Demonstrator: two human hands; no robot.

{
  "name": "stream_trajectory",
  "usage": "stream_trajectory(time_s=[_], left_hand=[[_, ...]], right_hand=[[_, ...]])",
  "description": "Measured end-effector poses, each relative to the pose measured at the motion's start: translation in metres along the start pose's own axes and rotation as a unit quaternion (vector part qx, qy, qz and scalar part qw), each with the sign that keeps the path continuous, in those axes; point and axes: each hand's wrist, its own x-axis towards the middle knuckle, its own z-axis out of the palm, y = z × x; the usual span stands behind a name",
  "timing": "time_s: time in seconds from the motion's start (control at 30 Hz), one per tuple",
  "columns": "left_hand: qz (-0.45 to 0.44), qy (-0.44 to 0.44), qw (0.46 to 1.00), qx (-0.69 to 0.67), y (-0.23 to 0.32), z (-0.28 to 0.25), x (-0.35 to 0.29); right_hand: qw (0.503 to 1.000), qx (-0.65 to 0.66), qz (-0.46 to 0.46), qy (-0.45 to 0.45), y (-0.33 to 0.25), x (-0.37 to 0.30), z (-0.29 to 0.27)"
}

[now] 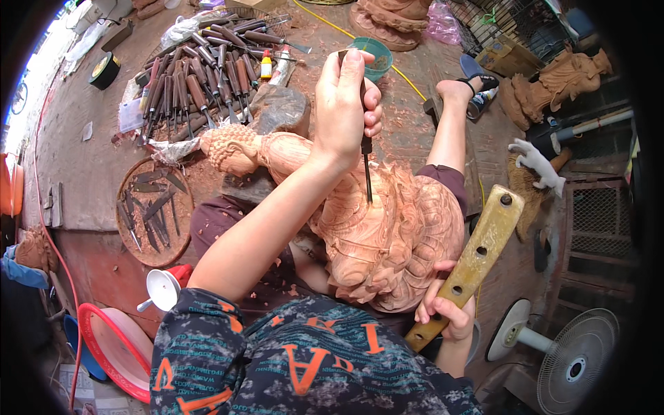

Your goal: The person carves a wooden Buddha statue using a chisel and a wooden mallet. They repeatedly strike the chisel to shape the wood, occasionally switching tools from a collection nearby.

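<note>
The left hand (344,111) has its fingers curled round the dark handle of a chisel (368,173), thumb up near the top. It stands almost straight up, maybe so it can be tapped. The right hand's (451,317) fingers are wrapped round the low end of a yellow bar (484,249) with holes, likely leaving the long end free to hit with. The chisel's tip touches the carved wooden figure (384,238), which lies across the 2 legs, perhaps to keep it steady. Farther off, a round tray (184,225) holds loose blades, and many tools (200,79) lie in a pile, probably for easy reach.
</note>
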Motion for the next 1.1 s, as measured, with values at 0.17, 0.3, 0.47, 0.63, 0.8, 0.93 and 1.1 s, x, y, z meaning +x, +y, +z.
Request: stream_trajectory(time_s=[0.17,0.3,0.47,0.63,0.8,0.93,1.1], left_hand=[[-0.002,0.004,1.000,0.009,0.003,0.003,-0.001],[-0.001,0.005,1.000,0.014,0.002,0.001,-0.001],[0.010,0.021,1.000,0.008,0.000,0.001,-0.001],[0.036,0.023,0.999,0.022,-0.002,0.006,-0.003],[0.051,-0.002,0.998,0.034,-0.012,0.007,0.001],[0.038,-0.013,0.999,0.028,-0.016,0.006,0.003],[0.028,-0.009,0.999,0.042,-0.019,0.007,0.007]], right_hand=[[1.000,0.002,-0.004,0.003,0.000,-0.001,0.000],[1.000,-0.012,-0.006,0.024,0.002,0.000,0.001],[1.000,-0.013,-0.006,0.028,0.002,-0.001,0.002],[1.000,0.016,0.002,0.010,0.000,-0.002,0.001],[0.998,-0.060,0.022,0.028,-0.015,0.003,0.004],[0.969,-0.239,-0.021,0.057,-0.066,0.041,0.001],[0.945,-0.318,-0.051,0.050,-0.146,0.116,0.016]])
